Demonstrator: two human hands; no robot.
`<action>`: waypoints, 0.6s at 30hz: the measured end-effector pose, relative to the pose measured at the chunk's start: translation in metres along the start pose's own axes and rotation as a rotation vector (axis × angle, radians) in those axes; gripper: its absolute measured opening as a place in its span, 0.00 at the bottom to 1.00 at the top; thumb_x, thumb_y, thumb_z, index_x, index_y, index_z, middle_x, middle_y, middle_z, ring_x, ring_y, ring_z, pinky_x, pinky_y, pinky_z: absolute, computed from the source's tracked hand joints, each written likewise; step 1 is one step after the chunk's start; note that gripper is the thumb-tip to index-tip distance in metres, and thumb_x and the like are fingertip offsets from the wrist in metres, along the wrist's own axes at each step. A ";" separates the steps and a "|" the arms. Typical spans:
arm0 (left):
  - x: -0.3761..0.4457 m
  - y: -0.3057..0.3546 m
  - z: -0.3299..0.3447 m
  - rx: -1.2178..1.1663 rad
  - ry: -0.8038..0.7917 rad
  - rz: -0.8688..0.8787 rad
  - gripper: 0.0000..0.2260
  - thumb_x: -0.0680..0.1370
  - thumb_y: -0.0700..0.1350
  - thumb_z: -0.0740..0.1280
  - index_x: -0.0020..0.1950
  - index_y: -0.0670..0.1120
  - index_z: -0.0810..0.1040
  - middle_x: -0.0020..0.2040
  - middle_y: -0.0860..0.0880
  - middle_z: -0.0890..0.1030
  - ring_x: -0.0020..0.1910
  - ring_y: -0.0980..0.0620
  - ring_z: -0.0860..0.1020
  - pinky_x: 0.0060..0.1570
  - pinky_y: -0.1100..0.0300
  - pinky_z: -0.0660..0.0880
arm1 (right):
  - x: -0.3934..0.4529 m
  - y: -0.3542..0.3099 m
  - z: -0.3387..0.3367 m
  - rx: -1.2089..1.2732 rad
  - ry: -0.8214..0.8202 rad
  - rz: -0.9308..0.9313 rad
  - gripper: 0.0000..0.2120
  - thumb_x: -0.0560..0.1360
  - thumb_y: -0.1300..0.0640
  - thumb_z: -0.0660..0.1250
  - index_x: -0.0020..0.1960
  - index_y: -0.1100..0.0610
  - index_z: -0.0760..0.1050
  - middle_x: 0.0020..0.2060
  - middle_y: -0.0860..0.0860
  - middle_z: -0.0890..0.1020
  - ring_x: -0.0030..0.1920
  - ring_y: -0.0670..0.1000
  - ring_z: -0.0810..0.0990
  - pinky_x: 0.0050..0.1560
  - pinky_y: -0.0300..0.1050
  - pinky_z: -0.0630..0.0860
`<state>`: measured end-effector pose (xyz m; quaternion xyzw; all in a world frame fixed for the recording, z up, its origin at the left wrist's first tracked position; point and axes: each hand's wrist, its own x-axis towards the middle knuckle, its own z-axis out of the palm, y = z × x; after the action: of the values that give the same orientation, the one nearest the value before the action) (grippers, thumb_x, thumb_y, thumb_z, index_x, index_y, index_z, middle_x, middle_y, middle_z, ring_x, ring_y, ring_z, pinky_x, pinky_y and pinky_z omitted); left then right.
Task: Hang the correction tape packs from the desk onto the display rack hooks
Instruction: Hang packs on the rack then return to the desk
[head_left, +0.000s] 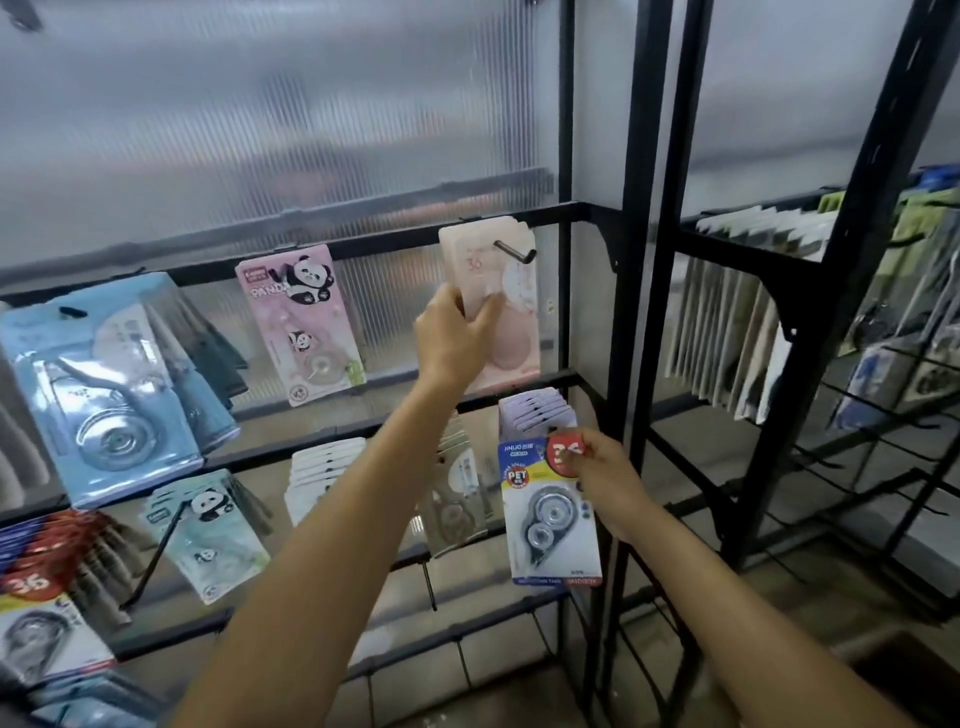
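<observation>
A: At centre frame, on the black metal display rack (631, 312), your left hand (457, 332) gripped the pale pink card packs (498, 312) threaded on their hook (514, 252).

B: And lower right, your right hand (605, 480) pinched the blue-and-white blister pack (550, 514), not yet hung.

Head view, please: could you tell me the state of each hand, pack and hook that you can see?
left hand: gripping the beige packs.
beige packs: hanging on the hook.
hook: threaded through the beige packs, tip exposed.
right hand: pinching the blue pack's top.
blue pack: held upright, not on a hook.
pink panda pack: hanging, untouched.
</observation>
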<state>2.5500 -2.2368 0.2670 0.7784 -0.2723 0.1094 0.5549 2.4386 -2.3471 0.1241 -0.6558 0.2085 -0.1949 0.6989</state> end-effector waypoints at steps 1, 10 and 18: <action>0.007 -0.001 0.000 0.016 0.003 -0.047 0.11 0.77 0.53 0.68 0.50 0.47 0.72 0.43 0.52 0.77 0.37 0.59 0.76 0.34 0.64 0.77 | -0.001 0.001 -0.001 0.000 -0.015 0.005 0.10 0.77 0.67 0.63 0.47 0.54 0.78 0.42 0.55 0.84 0.40 0.53 0.84 0.42 0.47 0.80; -0.033 -0.050 -0.016 0.125 -0.010 -0.143 0.21 0.76 0.54 0.68 0.62 0.42 0.70 0.53 0.48 0.76 0.51 0.52 0.75 0.46 0.62 0.74 | -0.007 0.012 0.013 -0.101 -0.028 0.030 0.08 0.75 0.65 0.65 0.43 0.54 0.77 0.39 0.53 0.84 0.40 0.53 0.84 0.43 0.48 0.80; -0.116 -0.124 -0.092 0.123 -0.090 -0.296 0.11 0.79 0.53 0.65 0.55 0.47 0.75 0.46 0.53 0.80 0.44 0.55 0.78 0.44 0.63 0.75 | -0.023 0.004 0.134 -0.083 -0.297 -0.071 0.10 0.76 0.70 0.63 0.49 0.58 0.78 0.42 0.52 0.82 0.41 0.46 0.81 0.42 0.35 0.78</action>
<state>2.5338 -2.0873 0.1458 0.8465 -0.1723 0.0080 0.5037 2.4925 -2.2225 0.1279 -0.7125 0.0875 -0.1114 0.6872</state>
